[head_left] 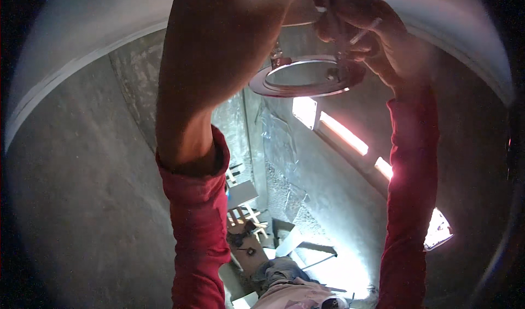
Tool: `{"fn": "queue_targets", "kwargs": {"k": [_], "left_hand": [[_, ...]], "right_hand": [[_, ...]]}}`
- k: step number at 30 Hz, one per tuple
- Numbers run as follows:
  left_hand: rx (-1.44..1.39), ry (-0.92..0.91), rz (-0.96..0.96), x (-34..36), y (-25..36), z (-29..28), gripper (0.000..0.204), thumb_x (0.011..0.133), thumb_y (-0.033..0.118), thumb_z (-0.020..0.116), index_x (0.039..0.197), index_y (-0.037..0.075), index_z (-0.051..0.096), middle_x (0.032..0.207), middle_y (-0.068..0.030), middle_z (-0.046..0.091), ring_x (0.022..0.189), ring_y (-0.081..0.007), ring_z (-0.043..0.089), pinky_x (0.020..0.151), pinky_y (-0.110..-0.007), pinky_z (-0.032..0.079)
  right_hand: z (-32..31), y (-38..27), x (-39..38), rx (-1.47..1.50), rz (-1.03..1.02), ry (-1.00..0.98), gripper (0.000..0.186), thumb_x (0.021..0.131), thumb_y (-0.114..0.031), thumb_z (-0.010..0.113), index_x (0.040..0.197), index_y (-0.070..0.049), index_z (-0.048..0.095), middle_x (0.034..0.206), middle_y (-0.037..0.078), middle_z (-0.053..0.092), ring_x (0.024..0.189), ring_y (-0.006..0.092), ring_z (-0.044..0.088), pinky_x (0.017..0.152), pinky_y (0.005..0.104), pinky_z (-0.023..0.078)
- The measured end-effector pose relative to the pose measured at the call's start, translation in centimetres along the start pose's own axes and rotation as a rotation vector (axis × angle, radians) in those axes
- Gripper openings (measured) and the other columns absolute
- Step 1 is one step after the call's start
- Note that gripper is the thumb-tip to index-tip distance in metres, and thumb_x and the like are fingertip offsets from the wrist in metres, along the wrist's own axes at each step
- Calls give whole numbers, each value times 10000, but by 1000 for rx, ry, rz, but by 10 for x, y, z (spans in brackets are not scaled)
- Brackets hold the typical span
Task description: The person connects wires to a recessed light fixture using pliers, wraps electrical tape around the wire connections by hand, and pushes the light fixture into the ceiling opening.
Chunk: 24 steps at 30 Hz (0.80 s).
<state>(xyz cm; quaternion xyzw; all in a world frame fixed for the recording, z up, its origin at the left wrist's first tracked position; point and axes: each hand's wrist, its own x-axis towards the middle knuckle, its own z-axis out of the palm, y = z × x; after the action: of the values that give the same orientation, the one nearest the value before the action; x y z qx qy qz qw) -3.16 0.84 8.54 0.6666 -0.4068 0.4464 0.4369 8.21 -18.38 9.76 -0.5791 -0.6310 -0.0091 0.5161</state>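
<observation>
Both of my arms, in red sleeves, reach up toward a pale ceiling. My right hand has its fingers curled round an upright metal rod that meets a shiny ring-shaped fixture. A thin pale stick pokes out by those fingers. My left hand is to the left of the rod, partly cut off by the top edge; its fingers are mostly out of sight. Below it, a short shiny fitting stands on the ring's left side.
Grey walls surround me, with bright openings at the right. Far below are a small table, wooden pieces and a brown board with dark items on it. A light shirt and jeans show at the lower edge.
</observation>
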Motion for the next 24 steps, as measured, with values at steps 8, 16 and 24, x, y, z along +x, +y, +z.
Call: {"fn": "queue_targets", "kwargs": {"k": [8,16,24], "left_hand": [[133,204,209,-88,-50,-8,1113,646,509,853,1499,96,268,1529,-171,297,1390,-367,330,1068,-547,341],[-417,305,30,-63,-80,34,907,738,33,791,1486,51,279,1396,-161,452,1193,-289,562,896,-382,544],[-468,698,99,-44,-72,53,540,886,101,673,1349,-37,431,1047,-156,685,814,-182,702,718,-271,574]], "right_hand": [[37,-10,-11,-75,23,379,496,913,-385,562,1222,1,603,905,118,671,652,126,531,542,273,415],[40,-31,-13,26,221,547,609,987,-419,441,1348,71,438,865,56,536,593,67,356,468,200,311],[81,-32,-30,-408,-42,851,402,931,-364,588,1077,7,636,804,118,681,433,51,367,399,208,282]]}}
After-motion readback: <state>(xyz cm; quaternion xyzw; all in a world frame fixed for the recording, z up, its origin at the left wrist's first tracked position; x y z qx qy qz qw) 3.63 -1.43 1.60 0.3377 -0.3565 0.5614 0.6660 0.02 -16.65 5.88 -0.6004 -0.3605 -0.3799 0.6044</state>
